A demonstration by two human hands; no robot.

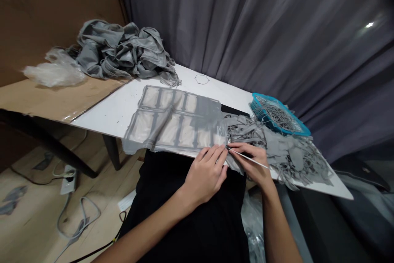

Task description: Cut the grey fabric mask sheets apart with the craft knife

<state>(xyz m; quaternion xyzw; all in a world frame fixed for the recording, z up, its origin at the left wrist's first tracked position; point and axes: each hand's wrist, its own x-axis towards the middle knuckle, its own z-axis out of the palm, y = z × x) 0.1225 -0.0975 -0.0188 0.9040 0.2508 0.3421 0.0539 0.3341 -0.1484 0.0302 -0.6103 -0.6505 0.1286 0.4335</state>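
A grey sheet with pale rectangular pockets in two rows (172,127) lies flat on the white table. My left hand (209,170) rests on its lower right corner, fingers together and pressed down on the edge. Close beside it, my right hand (250,162) pinches a thin white stick (249,158) whose dark tip is at the sheet's corner, near my left fingertips. Strips of grey fabric (246,131) lie just beyond my right hand.
A blue basket (303,128) of thin grey pieces stands at the right, above more grey scraps (301,158). Crumpled grey fabric (123,49) and clear plastic (57,70) are piled at the back left. A thin dark loop (202,79) lies near the curtain (230,21).
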